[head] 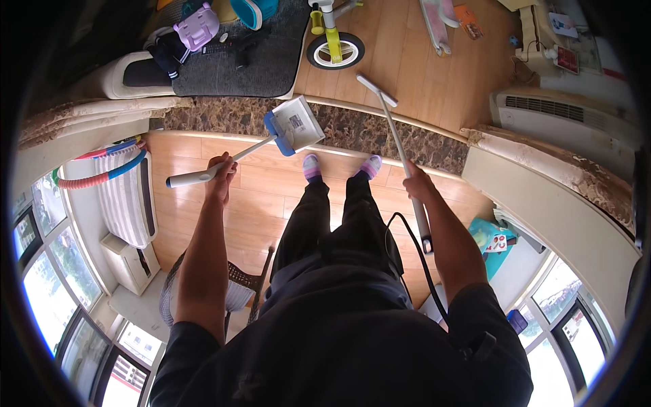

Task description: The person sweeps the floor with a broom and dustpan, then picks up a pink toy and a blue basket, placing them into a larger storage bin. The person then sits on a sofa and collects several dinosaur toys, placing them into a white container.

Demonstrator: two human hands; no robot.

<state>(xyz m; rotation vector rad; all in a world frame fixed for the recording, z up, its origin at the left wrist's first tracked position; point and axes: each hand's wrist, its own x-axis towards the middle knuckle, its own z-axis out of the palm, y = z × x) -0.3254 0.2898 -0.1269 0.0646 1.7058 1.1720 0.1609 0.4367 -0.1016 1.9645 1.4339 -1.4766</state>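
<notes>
My left hand [222, 178] grips the white handle of a long-handled dustpan [306, 125], whose pan is white with a blue back edge. The pan hangs near the dark marble threshold strip [224, 118], ahead of my feet; whether it touches the floor I cannot tell. My right hand [419, 180] is closed around the pale shaft of a floor sweeping tool [392, 122], either a broom or a squeegee. Its narrow bar-shaped head [376, 90] lies beyond the strip, over the far wood floor, short of the balance bike's front wheel [335, 51]. No bristles can be made out.
A dark grey mat [244, 76] with a purple plastic item [197, 27] and a remote lies ahead left. A pink scooter [436, 25] is farther right. Curtains [549, 163] and half-walls flank the opening. A wicker chair [244, 280] stands behind left; a black cable [422, 254] hangs by my right side.
</notes>
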